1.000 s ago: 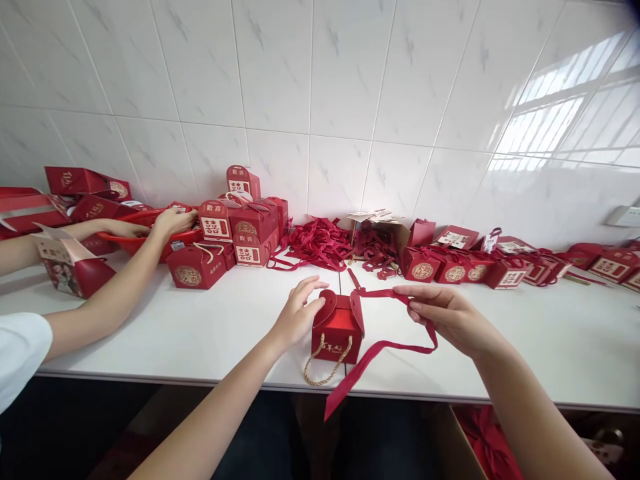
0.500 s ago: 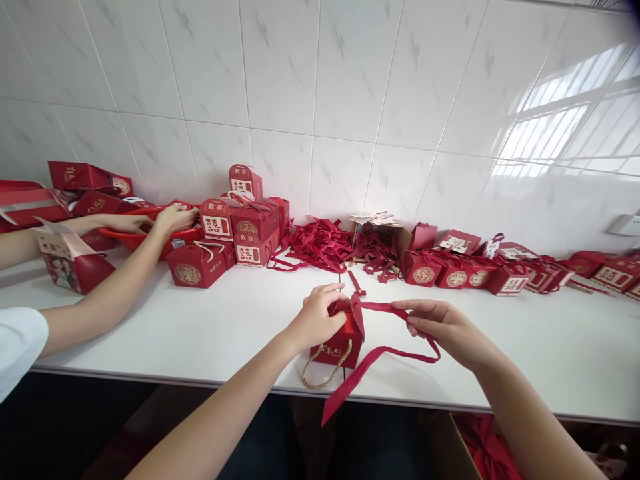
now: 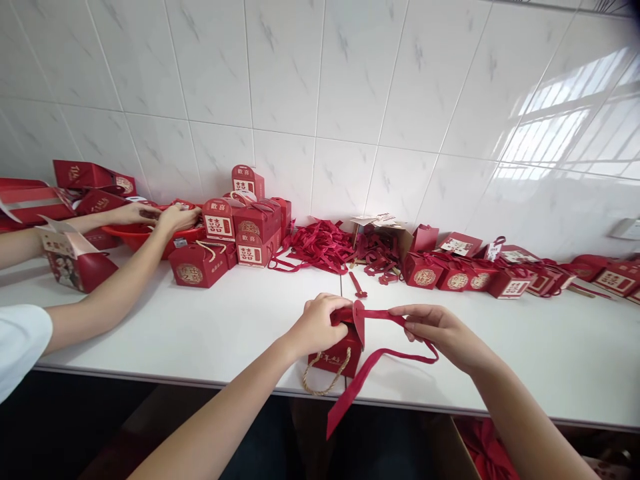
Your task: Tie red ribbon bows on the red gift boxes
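Note:
A small red gift box [image 3: 334, 355] with gold writing and a gold rope handle [image 3: 320, 392] stands near the table's front edge. My left hand [image 3: 320, 327] is closed over its top, fingers curled behind the rounded upright flap [image 3: 359, 323]; their tips are partly hidden. From that flap a dark red ribbon [image 3: 373, 313] runs right to my right hand [image 3: 433, 330], which pinches it between thumb and fingers. The ribbon's loose end loops back and hangs in front of the box, over the table edge. Behind the box lies a small red cut-out tag [image 3: 358, 285].
Along the wall stand a heap of red ribbons [image 3: 323, 245], a carton [image 3: 399, 241] of red cut-outs, stacked red boxes [image 3: 257, 230] and a row of tied boxes [image 3: 457, 275]. At left, a co-worker's hands [image 3: 177, 219] reach into a red basin [image 3: 127, 235].
My left hand has shifted slightly down, its fingers more curled over the box top. The box tilts a little differently. My right hand keeps its pinch on the ribbon.

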Demonstrator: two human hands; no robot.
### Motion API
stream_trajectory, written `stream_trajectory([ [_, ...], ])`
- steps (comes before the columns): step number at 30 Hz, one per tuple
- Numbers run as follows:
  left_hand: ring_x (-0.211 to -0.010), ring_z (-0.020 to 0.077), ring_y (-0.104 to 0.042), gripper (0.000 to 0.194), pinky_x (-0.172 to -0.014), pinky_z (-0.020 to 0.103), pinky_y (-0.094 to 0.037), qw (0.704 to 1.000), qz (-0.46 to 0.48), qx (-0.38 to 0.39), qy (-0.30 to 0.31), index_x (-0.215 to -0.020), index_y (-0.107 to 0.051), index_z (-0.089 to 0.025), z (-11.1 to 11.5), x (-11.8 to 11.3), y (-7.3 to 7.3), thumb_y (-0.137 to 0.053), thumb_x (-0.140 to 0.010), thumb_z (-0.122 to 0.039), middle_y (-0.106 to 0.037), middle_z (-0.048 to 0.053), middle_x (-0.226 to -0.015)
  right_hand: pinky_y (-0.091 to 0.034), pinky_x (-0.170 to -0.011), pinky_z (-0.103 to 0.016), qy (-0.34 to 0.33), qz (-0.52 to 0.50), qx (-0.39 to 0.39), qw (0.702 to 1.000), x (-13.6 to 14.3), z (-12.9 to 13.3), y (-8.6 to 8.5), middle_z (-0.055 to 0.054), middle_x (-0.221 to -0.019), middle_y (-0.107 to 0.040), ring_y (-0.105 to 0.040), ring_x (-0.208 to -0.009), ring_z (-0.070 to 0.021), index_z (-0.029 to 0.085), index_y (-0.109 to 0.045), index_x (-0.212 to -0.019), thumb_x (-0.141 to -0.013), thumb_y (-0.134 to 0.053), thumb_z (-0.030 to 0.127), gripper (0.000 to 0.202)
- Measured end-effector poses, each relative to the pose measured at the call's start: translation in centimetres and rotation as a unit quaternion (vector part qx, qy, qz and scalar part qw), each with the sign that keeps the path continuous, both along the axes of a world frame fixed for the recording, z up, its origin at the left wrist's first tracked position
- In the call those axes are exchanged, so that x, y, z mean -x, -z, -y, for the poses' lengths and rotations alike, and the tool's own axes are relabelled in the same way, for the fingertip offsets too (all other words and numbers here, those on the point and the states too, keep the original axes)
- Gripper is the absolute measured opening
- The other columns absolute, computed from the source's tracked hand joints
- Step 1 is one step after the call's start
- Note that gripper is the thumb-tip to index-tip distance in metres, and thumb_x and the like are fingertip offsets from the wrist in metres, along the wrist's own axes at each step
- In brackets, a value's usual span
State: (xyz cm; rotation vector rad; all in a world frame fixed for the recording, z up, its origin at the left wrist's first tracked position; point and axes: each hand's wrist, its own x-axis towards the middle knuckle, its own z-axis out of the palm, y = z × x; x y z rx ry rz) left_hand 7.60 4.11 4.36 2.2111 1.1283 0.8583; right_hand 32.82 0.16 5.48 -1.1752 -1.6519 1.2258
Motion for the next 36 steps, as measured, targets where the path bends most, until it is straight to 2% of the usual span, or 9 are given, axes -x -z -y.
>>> stream_trajectory([
  [3, -0.116, 0.0252, -0.052, 0.039, -0.101, 0.038, -0.042, 1.000, 0.000, 0.018, -0.014, -0.107, -0.067, -0.026, 0.1, 0.1, -0.3, -0.053, -0.071, -0.018, -0.064, 0.004, -0.117, -0.035, -0.060, -0.026, -0.011, 0.046, 0.000, 0.999, 0.5, 0.0, -0.6, -0.001, -0.070, -0.057, -0.047, -0.066, -0.0128, 0.020, -0.069, -0.107, -0.081, -0.058, 0.029, 0.029],
  [7, -0.110, 0.0223, -0.056, 0.029, -0.098, 0.034, -0.044, 0.999, 0.028, 0.032, -0.015, -0.093, -0.069, -0.024, 0.0, 0.2, -0.7, -0.047, -0.075, -0.018, -0.065, 0.003, -0.112, -0.032, -0.051, -0.024, 0.001, 0.104, -0.011, 0.995, 1.4, 0.2, -1.5, -0.001, -0.065, -0.058, -0.044, -0.058, -0.0116, 0.019, -0.068, -0.109, -0.079, -0.056, 0.028, 0.034],
  [10, -0.103, 0.0218, -0.059, 0.023, -0.094, 0.034, -0.045, 0.998, 0.046, 0.043, -0.001, -0.084, -0.068, -0.023, -0.2, 0.1, -1.0, -0.045, -0.078, -0.021, -0.066, 0.003, -0.106, -0.034, -0.050, -0.023, -0.010, 0.118, -0.026, 0.993, 2.0, 0.2, -1.8, -0.001, -0.066, -0.060, -0.049, -0.061, -0.0131, 0.019, -0.069, -0.109, -0.078, -0.057, 0.028, 0.035],
  [14, -0.099, 0.0227, -0.060, 0.020, -0.091, 0.036, -0.046, 0.997, 0.066, 0.048, -0.004, -0.075, -0.063, -0.021, -0.5, 0.0, -1.0, -0.046, -0.081, -0.029, -0.066, 0.004, -0.104, -0.040, -0.056, -0.026, -0.031, 0.118, -0.041, 0.992, 2.5, -0.1, -1.6, -0.004, -0.078, -0.066, -0.054, -0.069, -0.0157, 0.022, -0.069, -0.109, -0.080, -0.055, 0.029, 0.033],
  [18, -0.098, 0.0222, -0.060, 0.017, -0.091, 0.036, -0.044, 0.995, 0.090, 0.044, -0.025, -0.072, -0.059, -0.021, -0.7, 0.0, -0.7, -0.047, -0.081, -0.029, -0.066, 0.004, -0.105, -0.043, -0.061, -0.028, -0.048, 0.115, -0.051, 0.991, 2.8, -0.4, -1.3, -0.005, -0.086, -0.068, -0.054, -0.070, -0.0156, 0.022, -0.069, -0.109, -0.084, -0.054, 0.033, 0.031],
  [23, -0.091, 0.0215, -0.061, 0.028, -0.085, 0.034, -0.046, 0.993, 0.098, 0.068, -0.014, -0.070, -0.058, -0.020, -0.8, 0.0, -0.8, -0.042, -0.085, -0.037, -0.065, 0.004, -0.101, -0.046, -0.065, -0.030, -0.045, 0.103, -0.050, 0.992, 3.2, -0.4, -1.0, -0.006, -0.095, -0.069, -0.056, -0.073, -0.0171, 0.022, -0.068, -0.109, -0.085, -0.055, 0.038, 0.033],
  [29, -0.100, 0.0233, -0.059, 0.020, -0.094, 0.037, -0.042, 0.993, 0.096, 0.060, -0.014, -0.069, -0.056, -0.020, -0.7, -0.1, -1.0, -0.050, -0.082, -0.034, -0.063, 0.006, -0.107, -0.046, -0.061, -0.029, -0.043, 0.116, -0.053, 0.991, 3.4, -0.7, -0.4, -0.007, -0.091, -0.068, -0.060, -0.074, -0.0181, 0.020, -0.067, -0.110, -0.085, -0.053, 0.043, 0.037],
  [32, -0.105, 0.0233, -0.058, 0.022, -0.098, 0.038, -0.041, 0.992, 0.108, 0.064, -0.008, -0.069, -0.055, -0.020, -0.7, 0.1, -1.0, -0.048, -0.084, -0.035, -0.062, 0.007, -0.110, -0.049, -0.069, -0.032, -0.013, 0.134, -0.102, 0.986, 3.8, -0.8, -0.2, -0.007, -0.101, -0.068, -0.061, -0.082, -0.0202, 0.023, -0.069, -0.106, -0.085, -0.053, 0.044, 0.034],
  [36, -0.111, 0.0234, -0.054, 0.021, -0.102, 0.040, -0.038, 0.992, 0.112, 0.049, 0.002, -0.072, -0.055, -0.020, -0.6, 0.0, -1.7, -0.048, -0.085, -0.035, -0.060, 0.007, -0.116, -0.043, -0.095, -0.039, 0.069, 0.114, -0.205, 0.970, 5.3, -1.5, -0.6, -0.007, -0.120, -0.061, -0.054, -0.112, -0.0243, 0.025, -0.065, -0.112, -0.085, -0.054, 0.044, 0.034],
])
